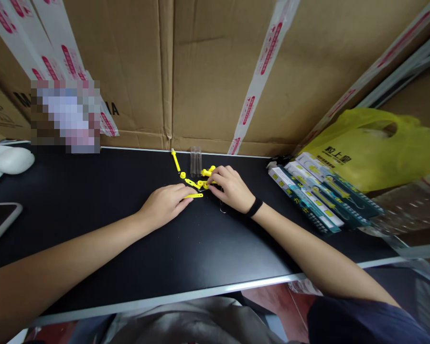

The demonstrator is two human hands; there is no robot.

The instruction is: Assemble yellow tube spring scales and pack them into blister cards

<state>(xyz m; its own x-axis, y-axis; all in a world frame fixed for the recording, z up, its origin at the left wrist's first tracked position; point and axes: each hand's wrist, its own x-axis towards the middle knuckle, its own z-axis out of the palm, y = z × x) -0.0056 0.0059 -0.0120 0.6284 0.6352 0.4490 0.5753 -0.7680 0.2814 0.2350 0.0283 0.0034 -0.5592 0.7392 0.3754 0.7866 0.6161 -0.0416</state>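
Left hand [166, 203] — pinching a yellow strip [197, 195]. Right hand [232, 188], three o'clock of the strip — fingers curled at small yellow parts [207, 173], cannot tell whether pinching. Clear tubes [196, 162], twelve o'clock of strip. Boxes [313, 197], three o'clock of right hand.

- And here the black counter [186, 258] is spreading wide, its pale edge catching a bright streak of light!
- Centre, a yellow rod [176, 161] is lying near the far edge, a small yellow ring [182, 175] sitting just by its near end.
- Clear tubes [196, 162] are resting side by side right of that.
- Over right, flat printed boxes [310, 196] are overlapping at a slant.
- Far left, a white-edged device [2, 222] is lying partly out of view!
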